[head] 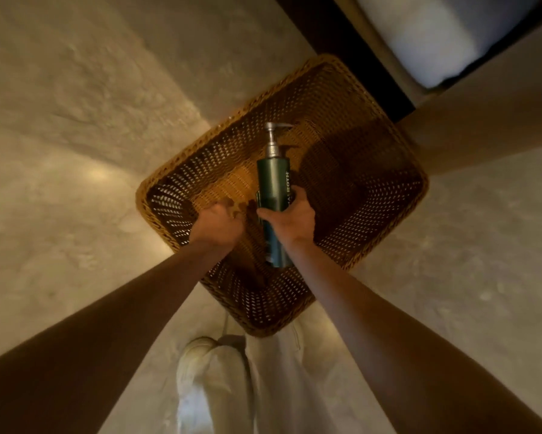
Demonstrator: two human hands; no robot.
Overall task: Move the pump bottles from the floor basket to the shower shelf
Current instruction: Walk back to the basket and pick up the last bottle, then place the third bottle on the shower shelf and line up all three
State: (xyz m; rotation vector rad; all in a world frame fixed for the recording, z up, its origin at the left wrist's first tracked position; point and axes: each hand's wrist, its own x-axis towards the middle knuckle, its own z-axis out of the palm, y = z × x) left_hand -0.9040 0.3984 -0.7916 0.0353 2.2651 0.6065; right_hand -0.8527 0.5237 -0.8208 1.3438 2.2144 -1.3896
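Right hand is wrapped around the mid-body of the dark green pump bottle, over the woven floor basket. Bottle's long axis runs away from the person, pump head at the far end. Left hand is curled closed just beside it, apparently empty. Shower shelf not in view; right hand likely carries.

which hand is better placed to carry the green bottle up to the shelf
Right. The right hand already grips the green pump bottle over the wicker basket; the left hand is curled, holding nothing visible.
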